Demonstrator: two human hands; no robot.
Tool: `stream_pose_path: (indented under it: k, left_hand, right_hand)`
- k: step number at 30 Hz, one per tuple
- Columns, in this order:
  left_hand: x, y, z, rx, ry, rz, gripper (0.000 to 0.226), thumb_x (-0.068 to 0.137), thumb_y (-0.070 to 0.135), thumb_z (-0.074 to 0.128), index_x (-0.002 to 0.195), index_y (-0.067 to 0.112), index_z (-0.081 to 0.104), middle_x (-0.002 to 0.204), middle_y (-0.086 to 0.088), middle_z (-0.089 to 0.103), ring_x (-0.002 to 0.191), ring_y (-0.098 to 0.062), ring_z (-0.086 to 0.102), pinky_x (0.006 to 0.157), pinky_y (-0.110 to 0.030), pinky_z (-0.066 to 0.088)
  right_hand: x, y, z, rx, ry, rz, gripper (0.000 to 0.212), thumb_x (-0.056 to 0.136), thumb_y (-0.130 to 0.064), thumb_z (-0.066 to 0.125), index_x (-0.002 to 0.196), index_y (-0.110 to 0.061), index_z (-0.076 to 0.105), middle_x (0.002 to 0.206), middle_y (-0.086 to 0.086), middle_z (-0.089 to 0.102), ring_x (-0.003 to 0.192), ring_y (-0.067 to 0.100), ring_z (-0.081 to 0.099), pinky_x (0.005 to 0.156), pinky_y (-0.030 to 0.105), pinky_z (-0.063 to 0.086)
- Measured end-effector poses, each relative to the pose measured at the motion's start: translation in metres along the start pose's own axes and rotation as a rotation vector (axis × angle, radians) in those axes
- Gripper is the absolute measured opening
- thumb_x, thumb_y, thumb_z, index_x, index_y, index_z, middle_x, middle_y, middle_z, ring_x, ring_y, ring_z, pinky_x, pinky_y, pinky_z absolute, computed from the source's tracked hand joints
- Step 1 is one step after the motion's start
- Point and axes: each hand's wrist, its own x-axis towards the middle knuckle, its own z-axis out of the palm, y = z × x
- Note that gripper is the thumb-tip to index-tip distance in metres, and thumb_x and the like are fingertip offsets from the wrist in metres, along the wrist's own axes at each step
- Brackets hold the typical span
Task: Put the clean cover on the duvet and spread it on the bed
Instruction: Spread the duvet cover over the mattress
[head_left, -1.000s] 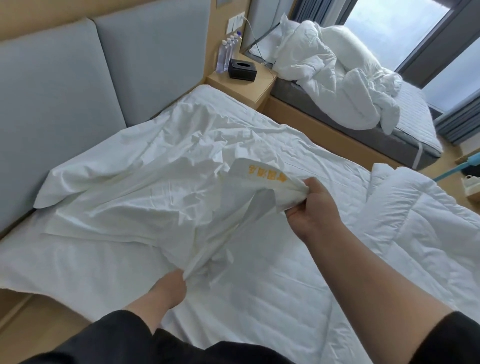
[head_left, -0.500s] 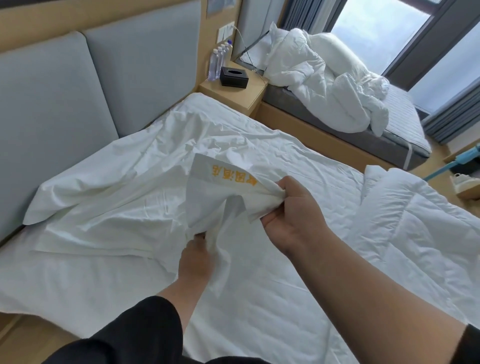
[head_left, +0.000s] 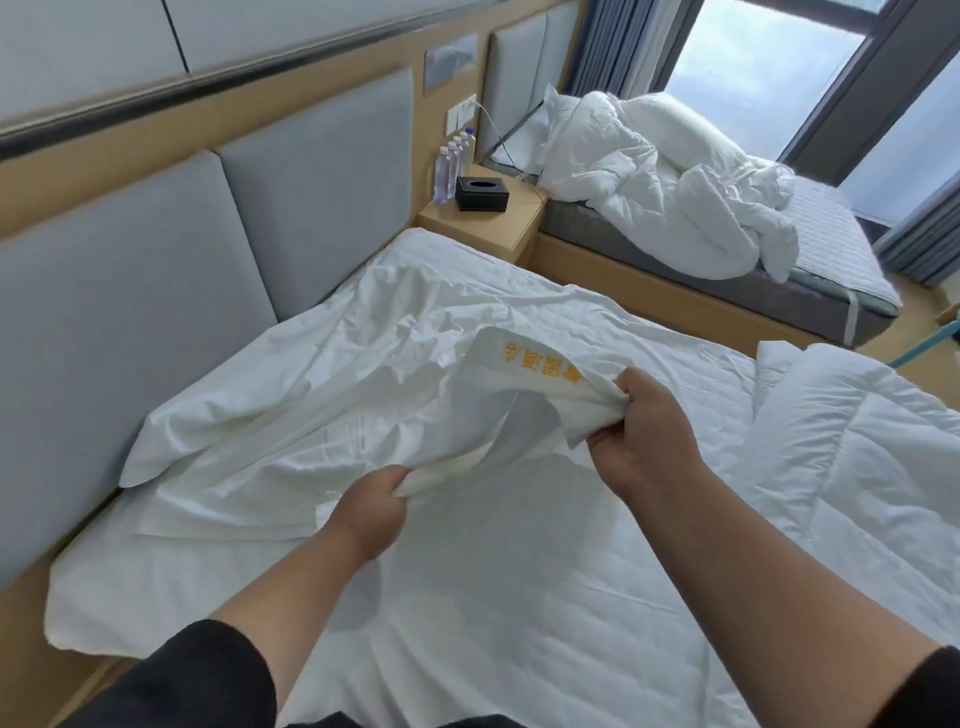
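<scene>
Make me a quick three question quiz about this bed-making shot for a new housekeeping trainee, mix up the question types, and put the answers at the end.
1. True or false: both hands are gripping the duvet cover.
2. Multiple choice: where is the bare duvet?
A. Inside the cover
B. Bunched at the right side of the near bed
C. On the nightstand
3. Fill in: the cover edge held by the right hand carries ______ coloured lettering.

Key
1. True: the left hand and the right hand each pinch its edge.
2. B
3. Orange
</scene>
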Motion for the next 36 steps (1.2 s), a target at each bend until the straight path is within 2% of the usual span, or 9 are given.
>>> stream_pose_path:
  k: [6,10,13,19,24,28,31,34,36]
  left_hand:
    - [-0.044,0.085,-0.082,0.031,0.186,0.234,0.022,0.079,0.016,0.05,0.065,0.031,0.057,0.057,0.017,0.054,0.054,-0.002,0.046,0.05,-0.018,0.033]
    - [-0.068,0.14,-0.11,-0.043,0.28,0.355,0.011,0.084,0.018,0.056,0.074,0.014,0.059,0.057,0.01,0.047,0.053,-0.007,0.041,0.055,-0.024,0.039]
    - [-0.087,0.148,-0.154,-0.147,0.414,0.399,0.014,0.07,0.018,0.047,0.072,0.011,0.058,0.057,0.004,0.047,0.052,-0.007,0.041,0.047,-0.02,0.035]
    - [-0.064,0.043,-0.287,0.222,0.744,0.11,0.03,0.052,0.015,0.038,0.071,0.013,0.06,0.061,-0.001,0.056,0.065,-0.03,0.052,0.058,-0.036,0.042]
    - [0.001,-0.054,-0.29,0.297,0.561,-0.026,0.027,0.054,0.014,0.037,0.071,0.015,0.059,0.076,-0.007,0.058,0.077,-0.035,0.05,0.064,-0.037,0.035]
    - [0.045,-0.089,-0.279,0.445,0.458,-0.069,0.026,0.074,-0.002,0.052,0.095,0.01,0.063,0.1,-0.014,0.06,0.097,-0.041,0.054,0.079,-0.042,0.045]
    - [0.043,-0.095,-0.247,0.557,0.479,0.38,0.032,0.066,0.0,0.049,0.095,0.008,0.059,0.087,-0.014,0.056,0.08,-0.038,0.053,0.072,-0.045,0.045]
    - [0.018,-0.083,-0.194,0.459,0.112,0.946,0.028,0.068,0.011,0.048,0.094,0.019,0.053,0.088,0.0,0.051,0.079,-0.021,0.048,0.072,-0.032,0.042]
    - [0.016,-0.073,-0.17,0.437,-0.065,1.039,0.028,0.07,0.012,0.05,0.096,0.018,0.056,0.094,-0.001,0.055,0.087,-0.018,0.052,0.078,-0.027,0.045]
  right_hand:
    - [0.001,0.026,0.004,-0.321,-0.053,0.072,0.026,0.071,0.006,0.05,0.057,-0.013,0.059,0.06,0.003,0.049,0.055,0.016,0.051,0.051,0.028,0.043]
    - [-0.015,0.096,0.015,-0.563,-0.151,0.281,0.035,0.07,0.004,0.054,0.103,0.006,0.065,0.094,0.023,0.072,0.085,0.041,0.072,0.065,0.041,0.056]
    - [-0.006,0.111,0.014,-0.591,-0.075,0.28,0.034,0.074,0.001,0.056,0.107,0.008,0.061,0.098,0.026,0.068,0.086,0.042,0.07,0.065,0.043,0.054]
    - [0.035,0.047,0.026,-0.6,0.271,-0.05,0.013,0.08,0.0,0.058,0.074,-0.011,0.063,0.078,0.013,0.061,0.061,0.027,0.053,0.057,0.035,0.042]
    - [0.001,0.066,0.115,-0.548,0.096,-0.085,0.039,0.069,0.007,0.044,0.041,-0.02,0.049,0.045,-0.006,0.039,0.048,0.018,0.035,0.047,0.028,0.028]
    - [-0.019,0.093,0.185,-0.445,0.04,-0.111,0.025,0.071,0.01,0.046,0.065,-0.014,0.043,0.058,0.003,0.035,0.053,0.019,0.034,0.05,0.03,0.026]
    - [-0.031,0.098,0.224,-0.354,0.013,-0.167,0.026,0.074,0.011,0.041,0.084,-0.008,0.056,0.079,0.008,0.046,0.07,0.027,0.041,0.057,0.033,0.033]
    - [-0.046,0.103,0.25,-0.322,0.014,-0.195,0.037,0.075,0.01,0.04,0.098,-0.011,0.06,0.094,0.009,0.051,0.083,0.029,0.047,0.069,0.041,0.036]
    - [-0.061,0.106,0.261,-0.349,0.013,-0.208,0.032,0.069,0.006,0.042,0.091,-0.011,0.059,0.09,0.009,0.048,0.081,0.029,0.045,0.07,0.042,0.033]
